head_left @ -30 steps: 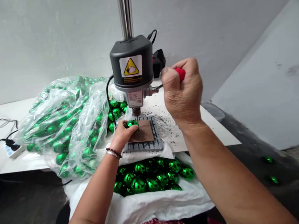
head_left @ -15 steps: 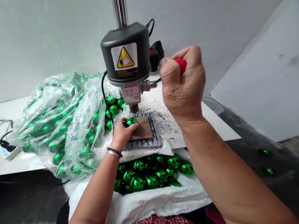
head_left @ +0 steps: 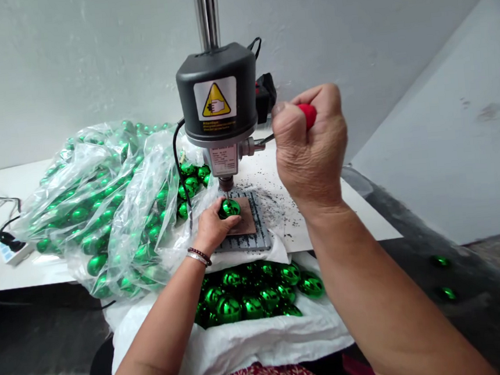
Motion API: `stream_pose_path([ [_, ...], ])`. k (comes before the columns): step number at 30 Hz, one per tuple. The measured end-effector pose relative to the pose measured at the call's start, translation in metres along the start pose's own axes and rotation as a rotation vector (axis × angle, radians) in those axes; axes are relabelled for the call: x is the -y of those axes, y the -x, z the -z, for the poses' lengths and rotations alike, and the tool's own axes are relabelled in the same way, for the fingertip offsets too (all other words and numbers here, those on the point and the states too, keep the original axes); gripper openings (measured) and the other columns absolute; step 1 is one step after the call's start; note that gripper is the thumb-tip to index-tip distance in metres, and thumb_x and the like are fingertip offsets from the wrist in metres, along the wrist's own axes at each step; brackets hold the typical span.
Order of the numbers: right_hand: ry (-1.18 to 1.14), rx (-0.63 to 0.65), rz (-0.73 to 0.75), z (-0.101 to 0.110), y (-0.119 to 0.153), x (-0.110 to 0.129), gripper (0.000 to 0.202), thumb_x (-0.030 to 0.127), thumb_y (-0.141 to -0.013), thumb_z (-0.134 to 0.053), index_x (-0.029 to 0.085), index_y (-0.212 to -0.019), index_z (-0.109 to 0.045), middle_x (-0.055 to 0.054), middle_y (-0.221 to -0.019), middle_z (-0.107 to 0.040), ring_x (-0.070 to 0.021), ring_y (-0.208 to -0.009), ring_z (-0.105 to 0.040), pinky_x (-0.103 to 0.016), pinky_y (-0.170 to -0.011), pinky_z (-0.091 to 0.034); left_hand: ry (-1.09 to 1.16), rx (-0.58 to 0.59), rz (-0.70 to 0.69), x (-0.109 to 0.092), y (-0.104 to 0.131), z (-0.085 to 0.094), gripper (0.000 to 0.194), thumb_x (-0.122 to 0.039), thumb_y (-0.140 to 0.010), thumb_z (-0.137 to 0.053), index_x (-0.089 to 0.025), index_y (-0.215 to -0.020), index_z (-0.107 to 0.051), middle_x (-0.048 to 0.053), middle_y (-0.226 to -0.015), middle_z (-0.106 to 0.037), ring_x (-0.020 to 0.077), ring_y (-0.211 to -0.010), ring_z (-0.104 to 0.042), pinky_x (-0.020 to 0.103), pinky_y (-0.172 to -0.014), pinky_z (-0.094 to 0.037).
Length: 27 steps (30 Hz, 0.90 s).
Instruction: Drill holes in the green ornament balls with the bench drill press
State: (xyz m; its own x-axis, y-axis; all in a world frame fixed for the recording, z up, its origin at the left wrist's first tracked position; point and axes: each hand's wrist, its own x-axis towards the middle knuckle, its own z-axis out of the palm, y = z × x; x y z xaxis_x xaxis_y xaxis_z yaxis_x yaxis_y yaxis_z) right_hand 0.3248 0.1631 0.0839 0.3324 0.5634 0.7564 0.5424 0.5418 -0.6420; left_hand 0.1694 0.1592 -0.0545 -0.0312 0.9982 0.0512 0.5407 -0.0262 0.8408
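Observation:
A shiny green ball [head_left: 229, 208] rests on a brown square board [head_left: 246, 223] under the chuck of a black-and-grey drill press [head_left: 219, 97]. My left hand [head_left: 213, 224] grips this ball from the left, thumb in front and fingers behind. Raised to the right of the machine, my right hand [head_left: 311, 141] is wrapped round the red knob [head_left: 308, 116] of its lever. The thin bit stands just over the ball's top; whether it touches cannot be made out.
Clear plastic bags of green balls [head_left: 102, 194] cover the table's left side. More green balls [head_left: 251, 295] lie in white cloth [head_left: 267, 340] at the front. Dark shavings dot the table [head_left: 358, 219]. A power strip [head_left: 13, 254] sits far left; two balls lie on the floor.
My left hand and the green ball have shifted slightly right and down on the board. The drill press and my right hand appear slightly further right and lower in view.

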Motion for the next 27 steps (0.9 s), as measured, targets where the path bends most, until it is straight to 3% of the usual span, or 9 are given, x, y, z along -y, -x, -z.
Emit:
stream_pose_path([
  [10, -0.014, -0.013, 0.036, 0.004, 0.003, -0.001, 0.028, 0.045, -0.094, -0.047, 0.02, -0.083, -0.042, 0.001, -0.074, -0.044, -0.0068, -0.066, -0.037, -0.023, -0.062, -0.036, 0.061, -0.055, -0.021, 0.004, 0.008, -0.006, 0.053, -0.028, -0.065, -0.085, -0.028, -0.117, -0.071, 0.007, -0.102, -0.075, 0.0321, -0.106, -0.064, 0.043, -0.096, -0.048],
  [27, -0.009, 0.023, 0.005, 0.009, 0.012, -0.006, 0.024, 0.043, -0.092, -0.049, 0.02, -0.084, -0.046, 0.003, -0.075, -0.045, -0.0064, -0.067, -0.041, -0.024, -0.063, -0.04, 0.102, -0.093, 0.0, 0.004, 0.009, -0.008, 0.048, -0.029, -0.066, -0.085, -0.028, -0.111, -0.071, 0.005, -0.088, -0.073, 0.0304, -0.098, -0.064, 0.04, -0.09, -0.047],
])
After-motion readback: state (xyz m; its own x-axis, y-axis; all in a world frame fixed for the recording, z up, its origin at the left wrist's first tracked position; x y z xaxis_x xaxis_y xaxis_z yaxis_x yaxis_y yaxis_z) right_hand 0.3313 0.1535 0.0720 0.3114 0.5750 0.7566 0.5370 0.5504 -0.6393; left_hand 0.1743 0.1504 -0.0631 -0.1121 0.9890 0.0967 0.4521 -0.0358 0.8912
